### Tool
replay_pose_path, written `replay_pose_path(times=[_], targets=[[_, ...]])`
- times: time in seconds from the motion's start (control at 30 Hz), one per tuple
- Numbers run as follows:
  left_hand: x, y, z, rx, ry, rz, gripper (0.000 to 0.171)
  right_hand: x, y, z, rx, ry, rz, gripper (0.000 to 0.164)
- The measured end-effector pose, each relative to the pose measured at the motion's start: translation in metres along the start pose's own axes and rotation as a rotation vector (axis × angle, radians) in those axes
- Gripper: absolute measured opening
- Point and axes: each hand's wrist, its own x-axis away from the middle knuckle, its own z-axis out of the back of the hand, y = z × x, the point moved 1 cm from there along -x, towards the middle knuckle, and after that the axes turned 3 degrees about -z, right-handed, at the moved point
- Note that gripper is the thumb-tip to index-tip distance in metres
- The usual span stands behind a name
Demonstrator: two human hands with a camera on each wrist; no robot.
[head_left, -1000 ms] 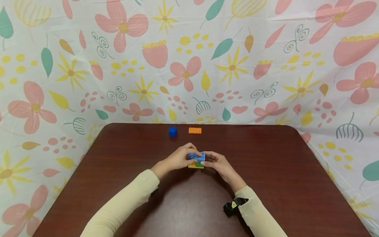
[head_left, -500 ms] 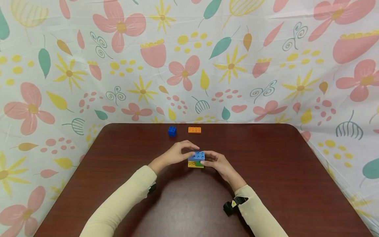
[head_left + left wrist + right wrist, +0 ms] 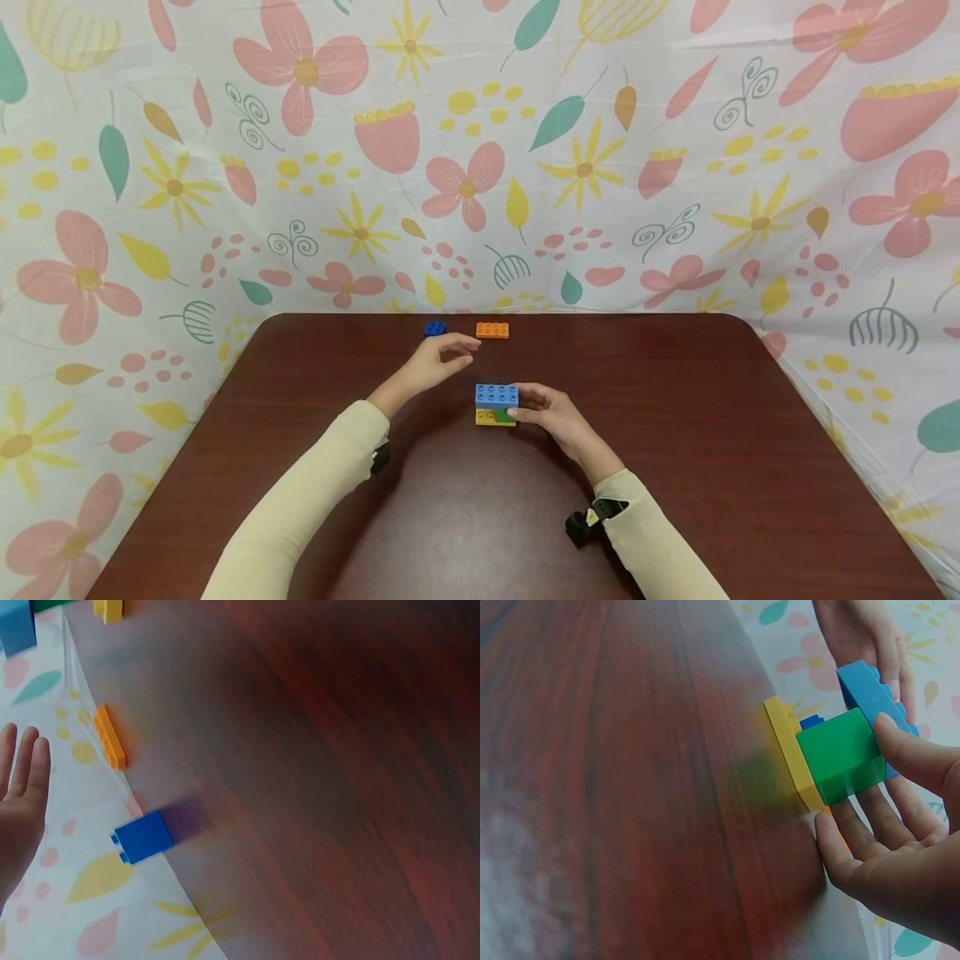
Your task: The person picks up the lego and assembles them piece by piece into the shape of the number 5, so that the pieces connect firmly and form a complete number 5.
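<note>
A small stack stands on the table: a flat yellow brick (image 3: pixel 790 754) at the bottom, a green brick (image 3: pixel 841 756) on its right end, and a light blue brick (image 3: pixel 497 395) across the top, overhanging to the left. My right hand (image 3: pixel 558 419) holds the stack at its right side, thumb in front and fingers behind. My left hand (image 3: pixel 429 368) is in the air with nothing in it, fingers loosely extended. Just beyond it, partly hidden in the head view, sits a dark blue brick (image 3: pixel 144 838). A flat orange brick (image 3: pixel 492 330) lies to that brick's right.
The dark wooden table (image 3: pixel 660 392) ends at a flower-patterned cloth (image 3: pixel 480 167) hanging behind it. Both loose bricks lie close to the table's far edge. A black wrist camera (image 3: pixel 585 527) is strapped to the right sleeve.
My left hand has let go of the light blue brick and moved away, up and left toward the loose bricks. The right hand has stayed at the stack.
</note>
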Motion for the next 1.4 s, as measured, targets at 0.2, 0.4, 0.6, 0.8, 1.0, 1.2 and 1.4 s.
replay_pose_path(times=[0.2,0.4,0.6,0.8,1.0,1.2,1.4], targets=[[-0.008,-0.024,0.016,0.036,0.134,0.028,0.030,0.001,0.001,0.000,0.016,-0.002,0.007,0.048],[-0.012,-0.032,0.033,0.030,0.242,0.087,0.033,0.002,-0.002,0.000,0.017,-0.014,0.005,0.050],[-0.014,-0.043,0.045,0.046,0.313,0.142,0.035,0.002,-0.003,0.000,0.023,-0.006,0.001,0.051],[-0.015,-0.052,0.049,0.033,0.341,0.189,0.037,0.001,-0.001,0.000,0.021,0.009,-0.010,0.049],[-0.017,-0.058,0.049,0.005,0.325,0.252,0.040,0.002,0.000,0.000,0.012,0.001,-0.008,0.050],[-0.022,-0.065,0.046,-0.021,0.265,0.334,0.047,0.003,0.001,0.000,0.007,0.002,-0.014,0.050],[-0.024,-0.069,0.042,-0.058,0.213,0.398,0.049,0.003,0.001,0.001,-0.009,0.003,-0.004,0.049]])
